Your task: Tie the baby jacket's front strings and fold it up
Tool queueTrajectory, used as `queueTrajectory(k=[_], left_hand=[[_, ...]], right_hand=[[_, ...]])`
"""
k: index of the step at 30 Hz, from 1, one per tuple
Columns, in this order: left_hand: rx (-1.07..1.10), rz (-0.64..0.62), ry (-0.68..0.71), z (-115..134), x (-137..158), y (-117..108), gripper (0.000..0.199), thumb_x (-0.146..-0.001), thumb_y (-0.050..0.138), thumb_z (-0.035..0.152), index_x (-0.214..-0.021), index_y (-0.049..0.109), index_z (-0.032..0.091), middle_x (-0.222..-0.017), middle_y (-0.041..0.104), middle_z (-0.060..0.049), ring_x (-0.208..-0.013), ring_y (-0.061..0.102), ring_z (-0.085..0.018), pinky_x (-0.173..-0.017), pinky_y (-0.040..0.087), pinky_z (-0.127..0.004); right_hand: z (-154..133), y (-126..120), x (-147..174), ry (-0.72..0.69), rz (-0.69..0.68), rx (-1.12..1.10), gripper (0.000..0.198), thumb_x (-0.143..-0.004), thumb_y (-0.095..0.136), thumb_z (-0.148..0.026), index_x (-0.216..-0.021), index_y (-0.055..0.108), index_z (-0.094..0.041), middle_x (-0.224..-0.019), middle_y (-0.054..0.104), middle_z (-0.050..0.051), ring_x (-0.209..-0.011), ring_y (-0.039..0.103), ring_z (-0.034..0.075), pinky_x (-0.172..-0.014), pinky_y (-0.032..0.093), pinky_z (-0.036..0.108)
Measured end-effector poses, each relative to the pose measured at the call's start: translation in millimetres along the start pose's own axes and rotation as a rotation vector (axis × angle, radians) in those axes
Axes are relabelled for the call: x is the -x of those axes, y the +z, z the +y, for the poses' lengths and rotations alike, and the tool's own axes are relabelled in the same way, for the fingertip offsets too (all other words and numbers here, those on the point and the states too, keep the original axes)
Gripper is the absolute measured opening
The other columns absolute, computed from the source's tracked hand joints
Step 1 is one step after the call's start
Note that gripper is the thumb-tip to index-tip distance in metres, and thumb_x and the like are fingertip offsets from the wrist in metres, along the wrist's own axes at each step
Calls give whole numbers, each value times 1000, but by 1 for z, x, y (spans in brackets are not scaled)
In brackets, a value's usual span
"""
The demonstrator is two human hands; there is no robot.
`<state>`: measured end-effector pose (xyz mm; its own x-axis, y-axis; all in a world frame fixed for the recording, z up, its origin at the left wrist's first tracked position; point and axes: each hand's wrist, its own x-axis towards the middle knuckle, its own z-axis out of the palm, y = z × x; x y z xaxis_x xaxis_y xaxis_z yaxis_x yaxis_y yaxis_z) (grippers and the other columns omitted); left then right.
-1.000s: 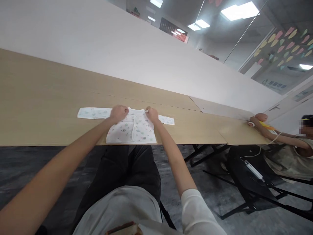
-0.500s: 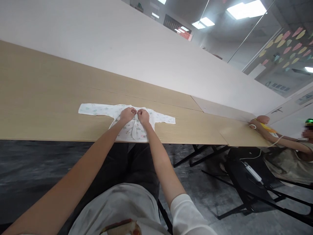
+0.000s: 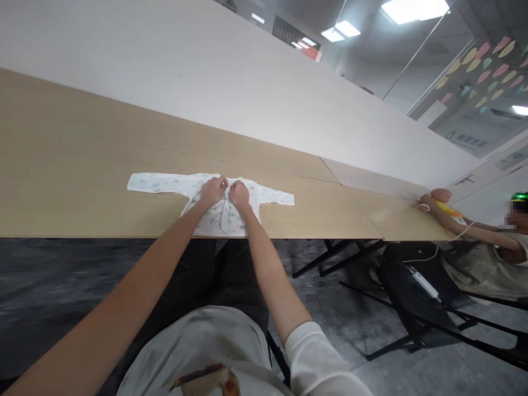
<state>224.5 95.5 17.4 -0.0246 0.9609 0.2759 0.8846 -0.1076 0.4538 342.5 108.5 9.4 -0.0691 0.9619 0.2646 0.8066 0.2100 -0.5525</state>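
Observation:
A small white baby shirt (image 3: pixel 208 223) with a faint coloured print lies spread on the table, both sleeves stretched out sideways. Its front edges meet near the middle, below the neckline. My left hand (image 3: pixel 213 190) is closed in a pinch on the cloth at the upper front. Just to its right, my right hand (image 3: pixel 240 194) has its fingers curled closed on the other front edge. The two hands are a small gap apart. Whatever fastening lies under the fingertips is too small to make out.
The long wooden table (image 3: pixel 82 137) runs along a white partition (image 3: pixel 185 82). At the far right another person's arm (image 3: pixel 474 234) reaches to a doll (image 3: pixel 441 195) in yellow. A black folding chair (image 3: pixel 412 308) holds a white power bank-like device (image 3: pixel 424 283) with a cable.
My hands have drawn slightly apart at the shirt's upper front, and the right fingers have curled in more. The camera view has shifted a little.

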Motion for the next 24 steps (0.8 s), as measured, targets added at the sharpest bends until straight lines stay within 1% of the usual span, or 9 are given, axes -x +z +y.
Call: queueTrajectory(k=[3, 8, 13, 19, 24], left_hand=[[6, -13, 1, 0, 0, -1, 31, -96, 39, 33, -108, 67, 24, -106, 67, -11, -100, 62, -27, -85, 46, -36], [38, -24, 44, -5, -2, 0, 28, -94, 43, 33, -104, 68, 24, -105, 68, -9, -100, 62, -25, -84, 46, -33], [71, -27, 25, -8, -4, 2, 28, -92, 46, 35, -104, 69, 25, -105, 67, -8, -97, 62, -24, -84, 45, -31], [90, -29, 22, -9, -6, 3, 30, -92, 46, 36, -104, 71, 23, -107, 68, -9, -97, 63, -25, -84, 45, -31], [80, -40, 37, -7, -6, 2, 29, -90, 48, 35, -104, 71, 22, -108, 71, -8, -101, 64, -24, -88, 45, -31]], right_hand=[[-1, -2, 1, 9, 11, -13, 19, -97, 43, -16, -96, 62, -16, -106, 69, 11, -100, 64, 21, -90, 49, 29], [-2, -7, 5, -18, 18, -23, 23, -96, 44, -15, -96, 67, -16, -107, 71, 9, -100, 64, 19, -91, 48, 27], [-2, -9, 6, -65, 4, -42, 28, -95, 44, -15, -97, 72, -17, -103, 74, 8, -98, 66, 18, -92, 48, 27], [2, -6, 5, -45, 19, -171, 33, -93, 42, -11, -108, 71, -17, -108, 75, 6, -102, 68, 16, -94, 48, 23], [3, -5, 5, -30, 36, -210, 35, -92, 44, -11, -120, 64, -16, -101, 75, 5, -97, 69, 15, -91, 49, 24]])
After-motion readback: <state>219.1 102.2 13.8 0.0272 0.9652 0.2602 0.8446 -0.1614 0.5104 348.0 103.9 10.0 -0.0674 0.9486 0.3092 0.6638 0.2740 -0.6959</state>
